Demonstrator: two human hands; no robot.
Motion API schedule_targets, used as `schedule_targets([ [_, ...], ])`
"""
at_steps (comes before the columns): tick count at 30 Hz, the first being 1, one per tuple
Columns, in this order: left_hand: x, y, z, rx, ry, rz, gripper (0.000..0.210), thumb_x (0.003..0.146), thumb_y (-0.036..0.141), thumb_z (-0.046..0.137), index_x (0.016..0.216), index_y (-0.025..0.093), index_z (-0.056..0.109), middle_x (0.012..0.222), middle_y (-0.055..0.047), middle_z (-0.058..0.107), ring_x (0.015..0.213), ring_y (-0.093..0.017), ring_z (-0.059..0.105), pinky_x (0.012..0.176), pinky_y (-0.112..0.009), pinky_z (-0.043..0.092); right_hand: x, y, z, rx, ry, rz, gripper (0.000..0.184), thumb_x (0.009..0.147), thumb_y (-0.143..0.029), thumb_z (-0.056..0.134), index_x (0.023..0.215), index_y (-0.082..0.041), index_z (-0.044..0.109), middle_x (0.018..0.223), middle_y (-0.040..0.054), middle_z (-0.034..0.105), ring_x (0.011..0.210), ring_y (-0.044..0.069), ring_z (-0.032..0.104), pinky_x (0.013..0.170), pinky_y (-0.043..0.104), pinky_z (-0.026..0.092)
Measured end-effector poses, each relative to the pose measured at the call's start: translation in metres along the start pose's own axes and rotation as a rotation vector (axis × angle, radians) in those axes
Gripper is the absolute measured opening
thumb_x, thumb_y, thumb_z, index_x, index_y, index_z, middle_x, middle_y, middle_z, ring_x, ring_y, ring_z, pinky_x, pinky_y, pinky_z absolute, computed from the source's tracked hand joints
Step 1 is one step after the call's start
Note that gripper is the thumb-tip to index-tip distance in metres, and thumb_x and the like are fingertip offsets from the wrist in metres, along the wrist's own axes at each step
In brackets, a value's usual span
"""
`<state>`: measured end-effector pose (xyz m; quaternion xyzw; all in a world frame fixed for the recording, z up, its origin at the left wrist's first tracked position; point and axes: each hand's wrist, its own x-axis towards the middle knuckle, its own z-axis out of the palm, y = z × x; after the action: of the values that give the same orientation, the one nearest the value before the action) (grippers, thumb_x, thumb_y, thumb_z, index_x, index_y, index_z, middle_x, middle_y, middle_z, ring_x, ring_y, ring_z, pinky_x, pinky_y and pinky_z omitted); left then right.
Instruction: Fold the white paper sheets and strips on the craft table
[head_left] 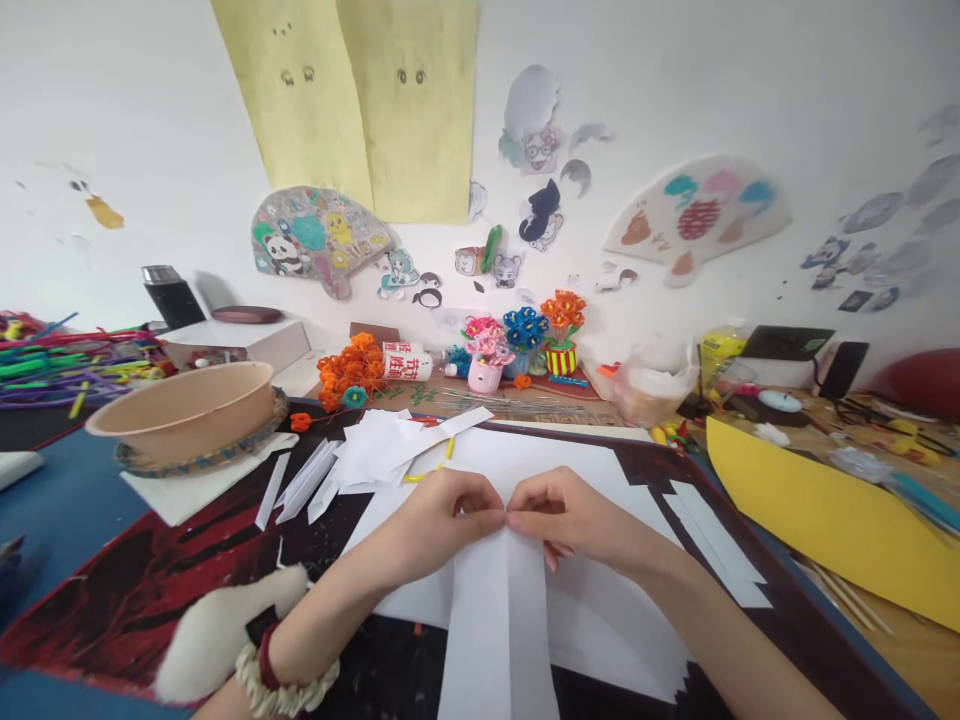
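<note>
My left hand and my right hand meet at the fingertips over the far end of a long white paper strip. Both pinch the strip's top edge between thumb and fingers. The strip runs toward me and lies on a larger white sheet on a dark red and black mat. A bead bracelet sits on my left wrist.
A tan bowl stands at the left on white paper. Loose white paper scraps lie beyond my hands. Small pipe-cleaner flower pots and a glue bottle line the wall. A yellow sheet lies at the right.
</note>
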<state>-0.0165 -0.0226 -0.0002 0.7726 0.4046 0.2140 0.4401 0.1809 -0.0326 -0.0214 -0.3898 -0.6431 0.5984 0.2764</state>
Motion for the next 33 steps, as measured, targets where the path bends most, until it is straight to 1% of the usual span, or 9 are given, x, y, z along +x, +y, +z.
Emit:
schedule_targets([
  [5, -0.004, 0.014, -0.002, -0.093, -0.007, 0.037, 0.015, 0.081, 0.025, 0.054, 0.072, 0.016, 0.061, 0.069, 0.002, 0.055, 0.068, -0.012, 0.047, 0.063, -0.022, 0.036, -0.007, -0.008, 0.001, -0.014, 0.010, -0.051, 0.026, 0.084, -0.039, 0.060, 0.074, -0.016, 0.064, 0.057, -0.0047, 0.048, 0.044, 0.007, 0.046, 0.044, 0.020, 0.035],
  [8, -0.007, 0.019, -0.002, -0.149, 0.004, 0.055, 0.016, 0.082, 0.026, 0.054, 0.071, 0.016, 0.060, 0.068, 0.003, 0.053, 0.066, -0.011, 0.046, 0.060, -0.022, 0.034, -0.009, -0.012, 0.002, -0.013, 0.033, -0.073, 0.024, 0.084, -0.037, 0.060, 0.074, -0.017, 0.066, 0.061, -0.0034, 0.049, 0.050, 0.008, 0.046, 0.048, 0.021, 0.037],
  [11, -0.008, 0.019, 0.000, -0.163, 0.029, 0.066, 0.016, 0.081, 0.026, 0.056, 0.071, 0.015, 0.061, 0.066, 0.003, 0.053, 0.063, -0.011, 0.045, 0.058, -0.022, 0.033, -0.009, -0.012, 0.004, -0.004, 0.072, -0.106, 0.021, 0.082, -0.033, 0.062, 0.070, -0.017, 0.065, 0.060, -0.0030, 0.050, 0.054, 0.009, 0.043, 0.050, 0.022, 0.036],
  [15, -0.009, 0.020, 0.005, -0.208, 0.062, 0.074, 0.015, 0.079, 0.026, 0.058, 0.070, 0.015, 0.061, 0.065, 0.002, 0.055, 0.063, -0.011, 0.045, 0.057, -0.022, 0.034, -0.007, -0.008, 0.006, 0.019, 0.112, -0.161, 0.021, 0.080, -0.032, 0.065, 0.066, -0.016, 0.065, 0.057, -0.0034, 0.048, 0.055, 0.009, 0.039, 0.051, 0.022, 0.031],
  [21, -0.010, 0.020, 0.012, -0.262, 0.169, 0.132, 0.018, 0.081, 0.027, 0.058, 0.068, 0.015, 0.059, 0.063, 0.002, 0.054, 0.061, -0.010, 0.046, 0.058, -0.022, 0.034, -0.005, -0.003, 0.010, 0.124, 0.177, -0.236, 0.018, 0.078, -0.028, 0.067, 0.064, -0.016, 0.066, 0.055, -0.0036, 0.048, 0.053, 0.009, 0.036, 0.049, 0.023, 0.027],
  [26, -0.012, 0.018, 0.015, -0.287, 0.209, 0.170, 0.019, 0.083, 0.026, 0.057, 0.068, 0.015, 0.058, 0.063, 0.002, 0.054, 0.061, -0.010, 0.046, 0.060, -0.022, 0.036, -0.006, -0.002, 0.013, 0.182, 0.190, -0.255, 0.019, 0.078, -0.028, 0.068, 0.063, -0.017, 0.066, 0.054, -0.0041, 0.047, 0.053, 0.008, 0.035, 0.048, 0.023, 0.026],
  [33, -0.012, 0.018, 0.015, -0.283, 0.233, 0.174, 0.018, 0.083, 0.026, 0.058, 0.069, 0.015, 0.059, 0.065, 0.001, 0.056, 0.063, -0.011, 0.048, 0.058, -0.022, 0.034, -0.007, -0.005, 0.011, 0.149, 0.206, -0.257, 0.019, 0.080, -0.028, 0.066, 0.065, -0.017, 0.065, 0.056, -0.0036, 0.050, 0.053, 0.009, 0.039, 0.049, 0.022, 0.029],
])
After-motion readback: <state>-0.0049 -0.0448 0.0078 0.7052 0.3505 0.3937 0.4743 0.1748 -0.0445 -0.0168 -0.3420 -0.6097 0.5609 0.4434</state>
